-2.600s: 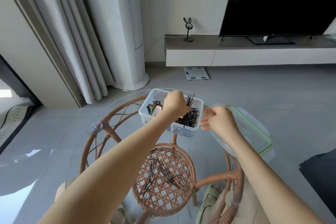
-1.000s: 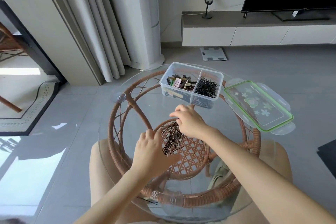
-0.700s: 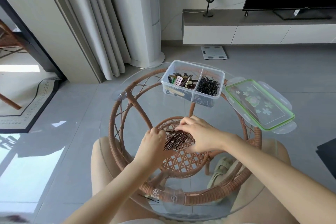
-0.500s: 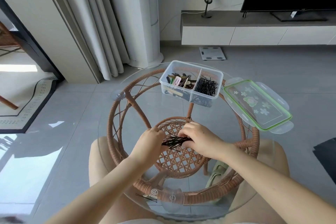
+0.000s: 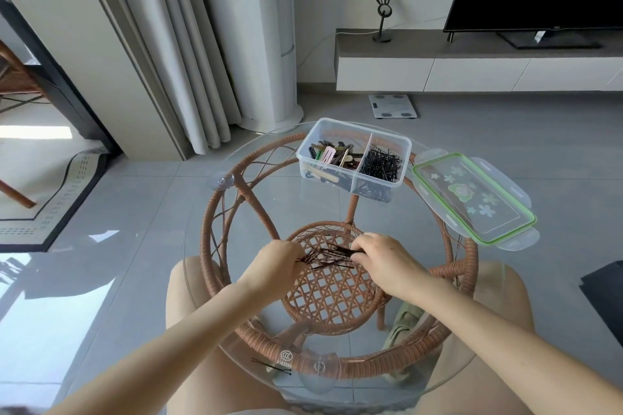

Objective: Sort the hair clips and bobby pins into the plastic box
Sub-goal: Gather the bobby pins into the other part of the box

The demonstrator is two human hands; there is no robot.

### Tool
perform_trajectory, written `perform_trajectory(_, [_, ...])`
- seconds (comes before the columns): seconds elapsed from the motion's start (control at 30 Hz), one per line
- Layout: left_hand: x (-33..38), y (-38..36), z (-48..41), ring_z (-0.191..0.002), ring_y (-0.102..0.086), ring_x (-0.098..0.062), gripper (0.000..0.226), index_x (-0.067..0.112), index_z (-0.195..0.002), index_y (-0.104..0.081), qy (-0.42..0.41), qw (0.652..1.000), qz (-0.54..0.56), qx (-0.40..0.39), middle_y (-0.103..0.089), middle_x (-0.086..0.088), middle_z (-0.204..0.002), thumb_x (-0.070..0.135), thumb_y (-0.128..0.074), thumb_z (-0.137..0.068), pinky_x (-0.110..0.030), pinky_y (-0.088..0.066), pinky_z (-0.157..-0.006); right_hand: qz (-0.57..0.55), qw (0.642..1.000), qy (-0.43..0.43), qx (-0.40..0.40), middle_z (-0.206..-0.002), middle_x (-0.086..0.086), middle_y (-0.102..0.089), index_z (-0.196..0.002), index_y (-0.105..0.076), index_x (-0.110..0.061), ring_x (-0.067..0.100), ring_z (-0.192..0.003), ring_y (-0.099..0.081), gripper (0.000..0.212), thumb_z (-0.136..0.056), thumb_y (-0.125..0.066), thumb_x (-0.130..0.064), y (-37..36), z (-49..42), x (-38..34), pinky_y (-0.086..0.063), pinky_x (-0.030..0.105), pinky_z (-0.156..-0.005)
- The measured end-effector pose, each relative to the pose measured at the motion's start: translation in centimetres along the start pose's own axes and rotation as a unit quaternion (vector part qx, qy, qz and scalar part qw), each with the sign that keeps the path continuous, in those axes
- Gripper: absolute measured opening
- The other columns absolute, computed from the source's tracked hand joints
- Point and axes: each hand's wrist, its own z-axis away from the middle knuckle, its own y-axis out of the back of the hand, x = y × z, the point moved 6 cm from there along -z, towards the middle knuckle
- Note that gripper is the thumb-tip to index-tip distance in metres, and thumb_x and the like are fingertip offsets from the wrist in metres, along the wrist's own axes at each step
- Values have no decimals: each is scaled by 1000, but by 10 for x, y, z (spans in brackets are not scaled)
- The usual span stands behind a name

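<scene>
Hands: left hand, right hand pinch bobby pins between them; fingertips hidden.

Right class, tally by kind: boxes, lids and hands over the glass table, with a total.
Plastic box: 1
Green-rimmed lid: 1
Hands holding the bobby pins: 2, left hand and right hand
Total: 4

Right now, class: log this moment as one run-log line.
step: gathering bobby pins | left hand, right hand: bunching pile on glass table | plastic box: open, part-filled | lid: beside box
</scene>
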Motion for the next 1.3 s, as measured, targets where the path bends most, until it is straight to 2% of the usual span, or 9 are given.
perform_trajectory(0.33, [5, 44, -9, -76, -62, -16, 22, 7, -101, -69, 46, 992, 98, 69, -72, -6, -96, 21, -57, -90, -19, -46, -68, -133, 985, -67, 86, -76, -9, -60, -95, -66, -8, 4, -69, -55, 16, -91, -55, -19, 56, -8, 9, -40, 6, -58])
perform_trajectory(0.47, [14, 63, -15, -72, -63, -17, 20, 6, -96, -71, 53, 987, 135, 73, -72, -6, -86, 19, -58, -89, -20, -50, -62, -184, 963, -118, 155, -78, 11, -67, -85, -67, -3, 26, -72, -60, 18, -90, -55, -16, 84, -25, 19, -47, 32, -65])
perform_trajectory(0.53, [22, 73, -19, -73, -67, -24, 20, 5, -92, -72, 53, 984, 154, 77, -73, -8, -82, 18, -57, -89, -28, -54, -64, -208, 941, -170, 203, -60, 15, -56, -67, -62, 2, 32, -57, -47, 27, -88, -55, -13, 96, -38, 33, -41, 35, -59])
perform_trajectory(0.63, [37, 83, -30, -76, -69, -27, 21, 3, -91, -72, 42, 982, 163, 84, -74, -12, -86, 17, -56, -89, -32, -56, -70, -164, 927, -236, 240, -45, 3, -22, -43, -30, -11, 19, -47, -19, 48, -86, -54, -8, 107, -62, 50, -21, 28, -49])
perform_trajectory(0.77, [55, 89, -54, -50, -50, -19, 26, -5, -81, -70, 24, 984, 159, 81, -70, -18, -73, 14, -54, -89, -14, -40, -44, -73, 924, -311, 210, -44, 2, -33, -46, -34, -11, 23, -48, -38, 46, -85, -57, -11, 107, -90, 63, -20, 22, -40])
perform_trajectory(0.93, [82, 98, -105, -44, -33, -18, 21, 8, -66, -56, 22, 987, 134, 80, -47, -10, -60, 13, -54, -86, -13, -23, -32, -66, 945, -290, 136, -60, 12, -65, -55, -52, -3, 30, -65, -61, 38, -88, -52, -22, 107, -107, 69, -44, 25, -53])
perform_trajectory(1.07, [101, 98, -152, -42, -34, -15, 32, 8, -54, -41, 39, 989, 125, 71, -39, -3, -48, 10, -54, -84, -21, -27, -39, -121, 940, -303, 99, -35, 0, -47, -44, -38, -10, 18, -43, -44, 44, -87, -47, -7, 108, -104, 80, -32, 20, -41])
perform_trajectory(1.17, [113, 94, -177, -55, -48, -23, 37, 9, -51, -36, 51, 991, 105, 69, -44, -3, -52, 5, -55, -83, -26, -36, -45, -238, 924, -278, 110, -66, 14, -59, -72, -55, -6, 26, -61, -58, 19, -87, -48, 0, 108, -98, 83, -57, 33, -66])
perform_trajectory(1.3, [126, 79, -187, -88, -66, -31, 26, 5, -62, -46, 45, 996, 61, 42, -63, -10, -72, 7, -56, -85, -31, -46, -64, -264, 914, -276, 139, -76, 22, -66, -89, -66, 0, 35, -71, -67, 25, -80, -45, 10, 110, -84, 87, -56, 51, -80])
